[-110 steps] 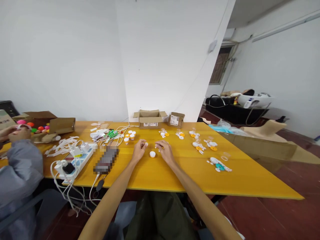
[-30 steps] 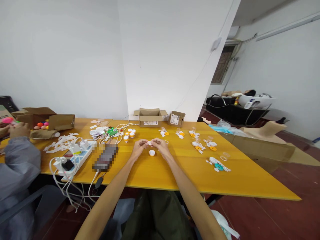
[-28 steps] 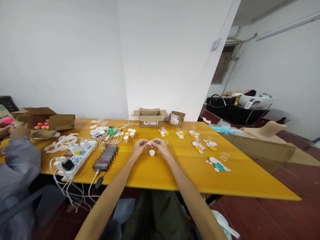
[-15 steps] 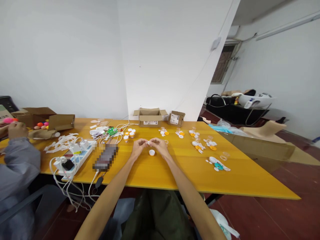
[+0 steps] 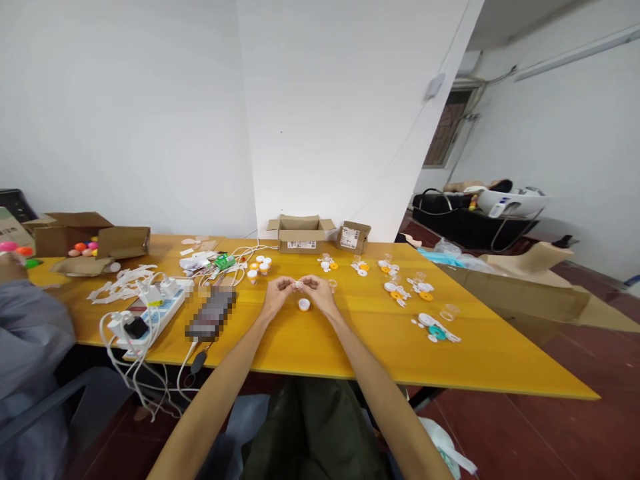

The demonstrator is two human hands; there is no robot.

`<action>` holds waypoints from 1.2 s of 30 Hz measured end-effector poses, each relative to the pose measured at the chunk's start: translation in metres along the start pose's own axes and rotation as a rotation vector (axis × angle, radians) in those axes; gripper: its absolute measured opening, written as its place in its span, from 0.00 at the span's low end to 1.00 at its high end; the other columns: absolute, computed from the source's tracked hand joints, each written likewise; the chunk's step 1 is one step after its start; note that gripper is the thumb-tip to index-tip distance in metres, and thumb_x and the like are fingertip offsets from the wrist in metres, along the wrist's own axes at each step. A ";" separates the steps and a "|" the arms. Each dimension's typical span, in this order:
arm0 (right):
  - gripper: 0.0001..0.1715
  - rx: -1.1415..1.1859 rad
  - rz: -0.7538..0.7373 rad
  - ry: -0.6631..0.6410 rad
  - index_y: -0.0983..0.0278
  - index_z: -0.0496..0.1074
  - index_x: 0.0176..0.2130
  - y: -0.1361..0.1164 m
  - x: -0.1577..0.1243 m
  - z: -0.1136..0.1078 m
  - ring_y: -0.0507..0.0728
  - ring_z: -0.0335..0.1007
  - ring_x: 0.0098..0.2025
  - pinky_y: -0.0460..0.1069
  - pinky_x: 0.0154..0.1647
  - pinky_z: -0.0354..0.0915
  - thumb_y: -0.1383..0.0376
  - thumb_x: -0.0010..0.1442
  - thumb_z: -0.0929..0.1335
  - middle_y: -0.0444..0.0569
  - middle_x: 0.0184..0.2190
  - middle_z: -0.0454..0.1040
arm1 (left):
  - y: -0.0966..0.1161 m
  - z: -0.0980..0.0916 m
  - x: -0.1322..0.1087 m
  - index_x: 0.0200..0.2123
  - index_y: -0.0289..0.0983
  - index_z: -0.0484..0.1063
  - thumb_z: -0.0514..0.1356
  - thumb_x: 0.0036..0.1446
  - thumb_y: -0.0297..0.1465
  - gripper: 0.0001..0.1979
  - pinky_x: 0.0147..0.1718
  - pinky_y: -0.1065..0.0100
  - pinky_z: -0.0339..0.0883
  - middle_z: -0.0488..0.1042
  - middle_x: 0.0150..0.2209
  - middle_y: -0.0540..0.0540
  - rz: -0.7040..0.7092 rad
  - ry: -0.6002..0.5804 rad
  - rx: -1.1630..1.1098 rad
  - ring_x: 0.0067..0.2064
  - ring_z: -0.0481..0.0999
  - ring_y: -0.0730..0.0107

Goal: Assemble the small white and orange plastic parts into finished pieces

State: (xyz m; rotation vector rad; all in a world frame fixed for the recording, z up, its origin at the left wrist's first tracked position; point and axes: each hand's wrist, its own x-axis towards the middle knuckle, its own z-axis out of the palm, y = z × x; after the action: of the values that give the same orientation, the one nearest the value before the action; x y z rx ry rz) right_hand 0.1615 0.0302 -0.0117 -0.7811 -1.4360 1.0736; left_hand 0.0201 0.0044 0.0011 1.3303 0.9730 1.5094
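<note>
A small white plastic part is pinched between my left hand and my right hand, above the middle of the table. The fingertips of both hands cover its ends, so its full shape is hidden. Just below, a small round white and orange cup-like piece rests on the table. Beside my right hand lies a clear ring. A cluster of white and orange capped pieces stands to the left of my left hand.
Groups of white, orange and teal parts lie along the right of the yellow table. Two cardboard boxes stand at the back. Left are a power strip, cables, a blurred-out phone and a co-worker's sleeve.
My hands stay almost in place, and the white part between them appears slightly turned. At the far left, the co-worker's arm has shifted left, and a green ball now shows.
</note>
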 end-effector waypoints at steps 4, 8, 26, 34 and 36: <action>0.17 -0.012 -0.008 0.001 0.62 0.75 0.27 0.000 0.000 0.000 0.56 0.75 0.29 0.51 0.35 0.72 0.53 0.42 0.75 0.47 0.25 0.78 | -0.001 0.000 0.001 0.23 0.36 0.75 0.72 0.40 0.36 0.11 0.37 0.64 0.71 0.78 0.24 0.48 0.004 -0.015 0.004 0.30 0.77 0.65; 0.14 -0.029 -0.024 0.007 0.62 0.76 0.27 0.000 0.000 -0.001 0.57 0.75 0.31 0.52 0.36 0.72 0.54 0.43 0.75 0.47 0.26 0.79 | -0.006 -0.001 0.003 0.25 0.37 0.74 0.72 0.39 0.37 0.13 0.37 0.65 0.71 0.77 0.25 0.49 0.016 -0.030 0.020 0.31 0.77 0.66; 0.10 -0.062 -0.080 0.024 0.61 0.75 0.27 -0.003 -0.002 -0.001 0.58 0.75 0.33 0.52 0.38 0.71 0.57 0.46 0.72 0.47 0.27 0.79 | -0.007 -0.002 0.002 0.26 0.37 0.73 0.72 0.40 0.41 0.16 0.37 0.67 0.69 0.75 0.25 0.51 0.057 -0.067 0.041 0.31 0.75 0.69; 0.07 -0.180 -0.185 0.054 0.59 0.79 0.29 -0.005 -0.003 -0.001 0.58 0.74 0.37 0.51 0.39 0.70 0.60 0.52 0.70 0.47 0.31 0.77 | -0.004 -0.001 0.000 0.26 0.37 0.73 0.71 0.42 0.43 0.17 0.36 0.66 0.70 0.76 0.25 0.49 0.024 -0.080 0.033 0.30 0.76 0.68; 0.07 -0.205 -0.201 0.032 0.59 0.79 0.30 -0.006 -0.003 -0.002 0.58 0.74 0.37 0.51 0.39 0.70 0.61 0.52 0.70 0.48 0.32 0.77 | -0.004 0.000 0.000 0.25 0.37 0.73 0.71 0.42 0.45 0.18 0.34 0.67 0.70 0.76 0.25 0.49 0.012 -0.083 0.033 0.28 0.75 0.69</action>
State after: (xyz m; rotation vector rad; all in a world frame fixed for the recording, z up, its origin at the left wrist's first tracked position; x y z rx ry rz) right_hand 0.1642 0.0254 -0.0079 -0.7757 -1.5778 0.7666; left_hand 0.0202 0.0055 -0.0031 1.4136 0.9425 1.4412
